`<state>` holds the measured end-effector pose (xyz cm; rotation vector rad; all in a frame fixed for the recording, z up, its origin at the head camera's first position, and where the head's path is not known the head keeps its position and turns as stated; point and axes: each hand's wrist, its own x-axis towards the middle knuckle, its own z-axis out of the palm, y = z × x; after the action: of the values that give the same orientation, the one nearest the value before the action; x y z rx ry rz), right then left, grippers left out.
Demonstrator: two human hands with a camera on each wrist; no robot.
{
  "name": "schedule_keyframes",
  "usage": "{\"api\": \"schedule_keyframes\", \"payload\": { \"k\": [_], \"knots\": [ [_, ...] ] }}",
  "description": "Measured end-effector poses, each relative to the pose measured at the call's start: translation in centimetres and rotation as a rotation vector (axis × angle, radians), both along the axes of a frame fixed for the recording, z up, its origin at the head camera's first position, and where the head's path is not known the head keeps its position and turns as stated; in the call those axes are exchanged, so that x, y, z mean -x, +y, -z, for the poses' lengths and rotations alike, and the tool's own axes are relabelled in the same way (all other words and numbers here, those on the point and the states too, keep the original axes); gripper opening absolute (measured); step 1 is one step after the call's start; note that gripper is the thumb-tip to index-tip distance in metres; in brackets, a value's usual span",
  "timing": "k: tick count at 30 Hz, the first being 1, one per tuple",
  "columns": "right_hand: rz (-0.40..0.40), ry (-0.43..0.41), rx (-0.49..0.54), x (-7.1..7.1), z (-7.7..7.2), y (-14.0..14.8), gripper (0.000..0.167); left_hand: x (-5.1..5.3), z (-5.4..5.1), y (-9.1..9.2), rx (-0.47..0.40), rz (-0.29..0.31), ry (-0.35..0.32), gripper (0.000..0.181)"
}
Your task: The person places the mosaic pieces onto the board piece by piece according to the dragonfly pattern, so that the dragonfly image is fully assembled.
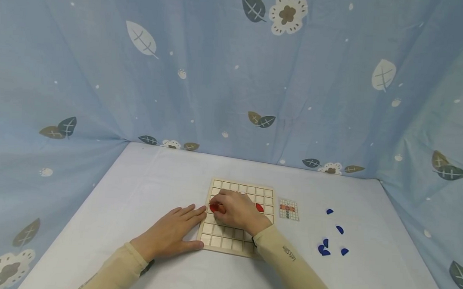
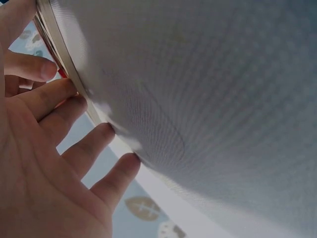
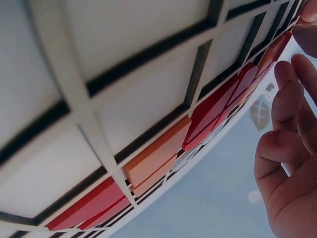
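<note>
Fingers of the right hand [image 1: 237,208] pinch a flat, round-edged red piece [image 1: 213,207] at the left of a square, pale wooden board [image 1: 227,251], whose edge the left hand [image 1: 169,234] touches with straight fingers. Pushing hard could slide the board and tip the piece. Thin wooden strips [image 3: 84,110] make little squares.

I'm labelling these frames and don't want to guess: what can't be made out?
Head view: the grid board's cells under the right hand, which covers them.
Head view: part of the red piece, covered by the same hand.
Head view: finer details on the card, too small.
Head view: whether the clustered blue pieces overlap, too small.
Left wrist view: the board's grid, hidden by its near edge-on angle.
Right wrist view: the right hand's remainder, cut off by the right edge.
</note>
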<state>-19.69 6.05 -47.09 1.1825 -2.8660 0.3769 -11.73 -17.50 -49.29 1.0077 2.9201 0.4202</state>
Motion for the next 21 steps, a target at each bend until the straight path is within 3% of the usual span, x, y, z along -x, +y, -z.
{"api": "schedule_keyframes", "payload": {
  "k": [21],
  "knots": [
    [0.0, -0.044, 0.024, -0.01, -0.07, -0.38, 0.017, 0.0, -0.04, -0.05, 0.004, -0.005, -0.007, 0.081]
  ]
}}
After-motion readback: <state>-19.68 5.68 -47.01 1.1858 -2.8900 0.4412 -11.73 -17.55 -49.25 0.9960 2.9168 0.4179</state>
